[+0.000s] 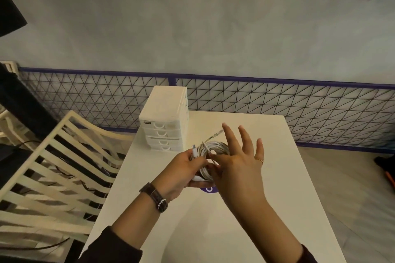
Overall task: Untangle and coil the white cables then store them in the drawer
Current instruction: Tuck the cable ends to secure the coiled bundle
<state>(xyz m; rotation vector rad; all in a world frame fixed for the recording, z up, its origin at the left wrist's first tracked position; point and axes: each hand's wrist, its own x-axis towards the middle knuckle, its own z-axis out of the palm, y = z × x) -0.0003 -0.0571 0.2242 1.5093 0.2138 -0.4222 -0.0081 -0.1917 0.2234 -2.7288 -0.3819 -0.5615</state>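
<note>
A bundle of white cables is wound into a round coil above the white table. My left hand grips the coil's left side, with a white plug sticking up by the thumb. My right hand pinches a strand at the coil between thumb and forefinger, its other fingers spread wide. A loose cable end with a connector pokes out behind the coil. A small white drawer unit stands at the table's far left corner, all its drawers shut.
A cream slatted chair stands left of the table. A purple-framed wire mesh fence runs behind the table. A purple round sticker shows on the tabletop under my hands. Dark cables lie on the floor at left.
</note>
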